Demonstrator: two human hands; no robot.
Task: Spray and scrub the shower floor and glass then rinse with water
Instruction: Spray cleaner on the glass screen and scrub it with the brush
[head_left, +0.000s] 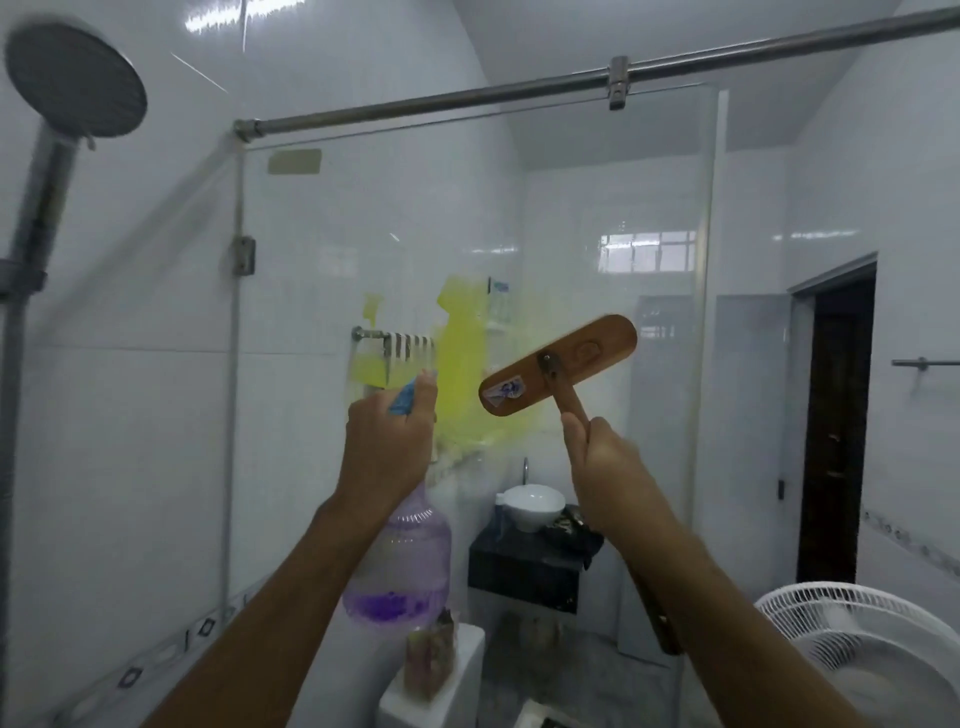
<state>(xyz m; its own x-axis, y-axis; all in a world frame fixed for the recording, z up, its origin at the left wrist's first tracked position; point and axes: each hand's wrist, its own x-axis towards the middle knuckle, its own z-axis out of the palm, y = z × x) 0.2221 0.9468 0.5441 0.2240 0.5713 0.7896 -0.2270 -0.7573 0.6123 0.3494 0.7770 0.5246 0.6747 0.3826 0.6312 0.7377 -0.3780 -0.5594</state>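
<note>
My left hand (387, 444) is raised at chest height and shut on a clear spray bottle (402, 566) with purple liquid at its bottom; its blue nozzle sticks out above my fingers, close to the glass. My right hand (605, 467) grips the wooden handle of a scrub brush (558, 364), whose oblong wooden back faces me, tilted, against the shower glass (597, 218). The bristles are hidden behind the brush head. The glass panel stands straight ahead, under a steel rail.
A shower head (72, 78) on its riser pole hangs at the upper left. Through the glass I see a yellow towel (467, 364) on a rack, a white basin (532, 504) on a dark cabinet, a white fan (862, 654) at lower right and a dark doorway (836, 426).
</note>
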